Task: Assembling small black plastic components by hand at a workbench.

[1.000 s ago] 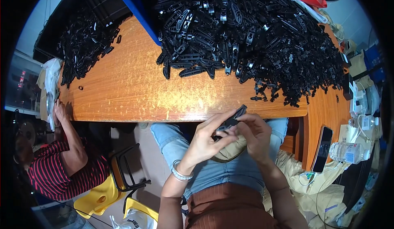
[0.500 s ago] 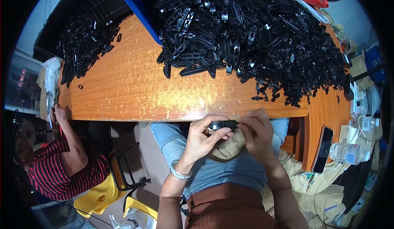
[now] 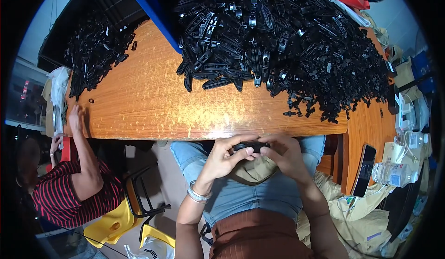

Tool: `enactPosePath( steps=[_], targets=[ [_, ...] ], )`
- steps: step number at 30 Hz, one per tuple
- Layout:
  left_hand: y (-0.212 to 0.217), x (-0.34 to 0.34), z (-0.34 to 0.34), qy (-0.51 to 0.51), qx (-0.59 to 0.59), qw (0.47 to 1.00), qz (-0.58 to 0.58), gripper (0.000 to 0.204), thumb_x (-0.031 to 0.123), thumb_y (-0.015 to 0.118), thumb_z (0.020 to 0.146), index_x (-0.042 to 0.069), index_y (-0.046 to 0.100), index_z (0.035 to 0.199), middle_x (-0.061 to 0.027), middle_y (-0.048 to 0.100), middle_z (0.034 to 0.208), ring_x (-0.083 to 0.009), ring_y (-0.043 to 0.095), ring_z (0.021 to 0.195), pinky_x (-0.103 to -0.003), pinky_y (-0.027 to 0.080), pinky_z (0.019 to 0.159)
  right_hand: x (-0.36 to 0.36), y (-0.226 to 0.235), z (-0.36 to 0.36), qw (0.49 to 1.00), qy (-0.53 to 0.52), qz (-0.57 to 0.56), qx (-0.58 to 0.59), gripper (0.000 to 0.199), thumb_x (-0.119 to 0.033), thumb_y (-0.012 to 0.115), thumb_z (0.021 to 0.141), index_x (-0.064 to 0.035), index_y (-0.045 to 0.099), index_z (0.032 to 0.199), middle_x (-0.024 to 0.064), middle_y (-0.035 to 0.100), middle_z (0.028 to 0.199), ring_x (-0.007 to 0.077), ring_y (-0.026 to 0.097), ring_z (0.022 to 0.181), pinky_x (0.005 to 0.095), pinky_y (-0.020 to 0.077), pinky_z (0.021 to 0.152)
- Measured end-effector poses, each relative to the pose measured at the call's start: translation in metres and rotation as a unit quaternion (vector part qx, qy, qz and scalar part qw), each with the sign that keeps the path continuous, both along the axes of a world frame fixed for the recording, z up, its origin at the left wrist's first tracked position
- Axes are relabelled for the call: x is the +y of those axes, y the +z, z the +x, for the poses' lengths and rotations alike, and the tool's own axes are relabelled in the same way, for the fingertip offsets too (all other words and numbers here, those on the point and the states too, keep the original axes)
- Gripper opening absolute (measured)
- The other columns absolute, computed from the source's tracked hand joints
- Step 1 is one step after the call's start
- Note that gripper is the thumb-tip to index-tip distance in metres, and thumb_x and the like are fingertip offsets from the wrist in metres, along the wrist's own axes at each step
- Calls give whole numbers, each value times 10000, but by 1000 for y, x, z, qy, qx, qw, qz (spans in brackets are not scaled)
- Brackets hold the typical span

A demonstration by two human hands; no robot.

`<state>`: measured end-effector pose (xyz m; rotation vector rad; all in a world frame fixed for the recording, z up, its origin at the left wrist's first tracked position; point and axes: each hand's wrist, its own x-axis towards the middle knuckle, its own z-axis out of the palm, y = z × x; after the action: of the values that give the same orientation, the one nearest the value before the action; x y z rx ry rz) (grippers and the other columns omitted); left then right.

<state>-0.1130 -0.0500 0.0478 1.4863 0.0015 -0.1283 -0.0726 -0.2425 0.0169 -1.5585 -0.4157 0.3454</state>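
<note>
at the far left, a person in a red and black striped shirt sits by the table, with one hand at its edge. just above that hand is a pile of black bits, and to the right of it a blue board leans in. near the middle, over the lap, the left hand has its thumb and fingers bent in, holding the left end of a black part. this black part is long and thin, and it lies sideways between the two hands, just off the front edge of the table. it looks light and stiff, like hard plastic, and may be a bit slippery. thin bits of it could snap if bent hard, so its long sides and two ends seem the best spots to hold. above it is a big heap of long black pieces. the right hand pinches the right end with thumb and bent fingers, but its fingers are blurry, so i cannot tell how hard. farther right are a heap of tiny black pieces, a phone and a clear bottle.
</note>
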Motion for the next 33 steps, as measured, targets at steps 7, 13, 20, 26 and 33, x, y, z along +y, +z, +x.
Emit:
enactPosePath(
  steps=[7,13,20,26,33],
  targets=[
    [4,35,68,219,-214,801,514,191,55,626,811,-1,599,992,-156,590,948,-317,574,846,-389,468,738,-11,-1,-8,999,22,-41,26,205,-6,611,843,-2,634,1046,74,624,875,122,584,720,249,461,616],
    [-16,51,96,206,-216,763,573,196,19,683,720,-26,564,869,-167,550,864,-348,500,838,-425,423,730,-18,10,45,840,-208,-317,-388,106,7,622,799,9,638,903,119,561,850,286,551,760,347,457,653],
    [-28,28,56,159,-314,768,536,148,-5,697,729,-11,572,809,-145,491,809,-317,497,755,-402,423,637,-5,-3,52,859,-164,-264,-407,65,29,632,785,12,615,844,103,563,881,214,551,740,306,436,627],
    [-36,30,56,238,-203,858,407,277,-8,710,746,-19,532,958,-120,518,823,-222,546,757,-294,444,642,12,-3,41,976,-132,146,88,98,33,537,875,56,582,959,93,603,868,100,543,665,221,445,598],
    [-10,-13,22,131,-130,959,213,196,-13,698,764,-6,622,944,-25,628,800,-53,518,625,-193,416,540,10,14,23,980,-77,157,93,139,28,565,863,65,606,991,90,613,904,102,573,694,204,452,597]
  ],
)
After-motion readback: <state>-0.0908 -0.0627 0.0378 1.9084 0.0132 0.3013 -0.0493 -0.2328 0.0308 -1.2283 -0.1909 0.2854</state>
